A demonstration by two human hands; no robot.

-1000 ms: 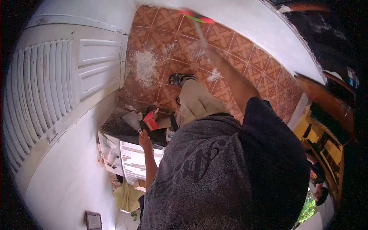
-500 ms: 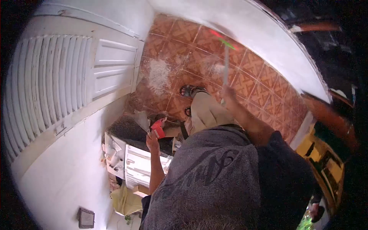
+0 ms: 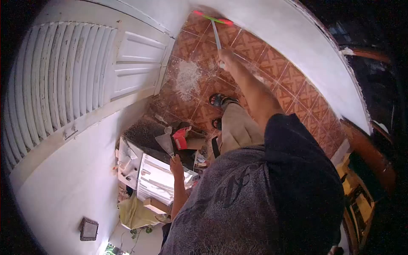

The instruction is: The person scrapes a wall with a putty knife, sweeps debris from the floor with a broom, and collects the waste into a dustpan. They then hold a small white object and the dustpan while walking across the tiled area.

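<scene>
My right hand is closed around the pale handle of a broom. The green and red broom head is at the tiled floor by the foot of the white wall, near the corner. In my left hand is a putty knife with a wide triangular grey blade, its blade pointing away from me. Beyond my feet, a patch of white debris lies scattered on the tiles. Just past the putty knife sits a red packet.
A louvred white door stands along the left. Below it are a dark heap, a white slatted piece and a yellowish cloth. My sandalled foot is on the patterned tile floor. Yellow and wooden furniture stands at right.
My right hand has carried the broom up and left, along the wall toward the corner. My left hand still has the putty knife, whose blade shows more fully now. The whole view has shifted slightly.
</scene>
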